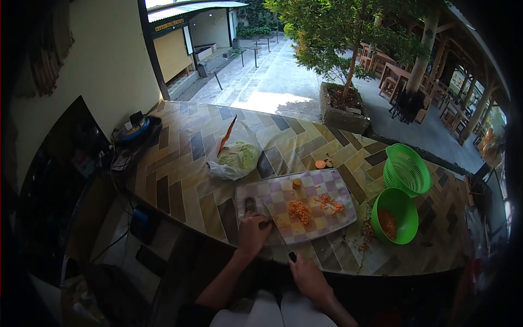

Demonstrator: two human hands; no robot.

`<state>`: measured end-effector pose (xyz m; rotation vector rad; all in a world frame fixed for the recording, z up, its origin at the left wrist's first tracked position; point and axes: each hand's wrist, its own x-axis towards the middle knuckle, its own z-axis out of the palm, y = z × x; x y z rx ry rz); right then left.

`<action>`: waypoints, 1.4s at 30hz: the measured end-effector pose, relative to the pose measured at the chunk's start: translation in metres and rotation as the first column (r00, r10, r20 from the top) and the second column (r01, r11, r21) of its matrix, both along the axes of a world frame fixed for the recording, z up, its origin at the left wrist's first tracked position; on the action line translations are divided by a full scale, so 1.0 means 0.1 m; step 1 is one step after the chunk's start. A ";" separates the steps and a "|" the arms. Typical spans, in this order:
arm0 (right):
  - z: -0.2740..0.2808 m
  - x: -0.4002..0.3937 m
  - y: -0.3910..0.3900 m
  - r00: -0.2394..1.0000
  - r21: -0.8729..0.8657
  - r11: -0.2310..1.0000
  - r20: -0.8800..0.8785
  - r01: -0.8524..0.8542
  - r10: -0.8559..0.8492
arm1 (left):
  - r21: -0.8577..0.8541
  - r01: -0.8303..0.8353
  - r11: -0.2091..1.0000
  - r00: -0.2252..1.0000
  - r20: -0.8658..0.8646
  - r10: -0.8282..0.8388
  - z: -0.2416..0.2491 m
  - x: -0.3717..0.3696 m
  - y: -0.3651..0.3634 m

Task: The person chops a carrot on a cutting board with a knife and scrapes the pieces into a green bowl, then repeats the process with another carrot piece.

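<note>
My right hand (310,280) is closed round the dark handle of a knife (279,228), at the front edge of the counter. Its blade slants up and left across the checkered cutting board (327,229). At the board's lower left corner, below the handle hole, my left hand (253,234) has its fingers curled; I cannot tell what they hold. On the board lie a pile of finely chopped carrot (299,212) and some carrot strips (329,204). A short carrot chunk (297,183) stands near the board's far edge.
A green bowl (409,226) with chopped carrot inside stands right of the board, a green colander (406,170) behind it. Peelings (366,234) lie beside the bowl. Behind the board are carrot ends (320,164) and a bagged cabbage (239,156) with a carrot (226,136).
</note>
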<state>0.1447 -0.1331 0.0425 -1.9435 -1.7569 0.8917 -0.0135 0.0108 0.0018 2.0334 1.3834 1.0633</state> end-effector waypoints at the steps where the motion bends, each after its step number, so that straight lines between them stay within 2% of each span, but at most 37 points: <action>1: 0.05 0.02 0.06 1.000 -0.017 1.000 0.023 -0.006 0.007 | 0.010 -0.001 1.000 1.000 -0.008 0.001 0.00 0.00 0.00; 5: 0.12 0.11 0.20 0.997 -0.031 0.998 0.064 0.047 -0.045 | 0.037 0.006 0.999 0.998 -0.061 -0.003 0.08 0.06 -0.07; 8: 0.02 0.22 0.13 0.992 0.010 0.992 0.001 0.128 -0.128 | 0.064 0.007 0.998 0.998 -0.059 -0.003 0.07 0.10 -0.11; 11: -0.01 0.30 0.01 0.983 0.073 0.981 -0.050 0.181 -0.178 | 0.152 0.086 0.985 0.995 -0.061 -0.077 0.09 0.21 -0.09; 14: 0.06 0.33 -0.07 0.964 0.099 0.966 -0.144 0.239 -0.224 | 0.002 0.187 0.982 0.976 0.110 -0.186 0.12 0.40 -0.05; 17: 0.14 0.35 -0.13 0.956 0.129 0.948 -0.081 0.291 -0.283 | -0.074 0.184 0.980 0.969 0.179 -0.168 0.20 0.48 0.01; 20: 0.12 0.39 -0.16 0.947 0.200 0.927 -0.020 0.317 -0.320 | -0.006 0.130 0.991 0.981 0.146 -0.128 0.40 0.43 0.08; 23: 0.11 0.43 -0.20 0.941 0.220 0.921 0.037 0.321 -0.336 | 0.087 0.050 0.995 0.997 0.053 -0.055 0.37 0.41 0.18; 26: 0.13 0.44 -0.23 0.938 0.206 0.923 0.051 0.326 -0.342 | 0.127 0.126 0.984 0.992 -0.011 -0.126 0.49 0.47 0.15; 29: 0.13 0.43 -0.26 0.934 0.241 0.916 0.083 0.320 -0.348 | 0.095 0.075 0.993 0.989 -0.130 -0.063 0.45 0.62 0.10; 32: 0.17 0.44 -0.29 0.931 0.239 0.916 0.099 0.321 -0.352 | 0.033 0.028 0.999 0.991 -0.128 -0.024 0.37 0.67 0.19; 38: 0.13 0.56 -0.44 0.928 0.250 0.925 0.167 0.287 -0.334 | 0.050 -0.064 0.997 0.985 -0.156 0.071 0.17 0.68 0.44; 41: 0.12 0.61 -0.49 0.928 0.253 0.922 0.160 0.292 -0.338 | 0.080 -0.041 0.996 0.984 -0.172 0.054 0.23 0.68 0.52; 42: 0.15 0.61 -0.49 0.925 0.236 0.925 0.166 0.298 -0.341 | 0.046 0.096 0.994 0.982 -0.170 -0.087 0.24 0.69 0.52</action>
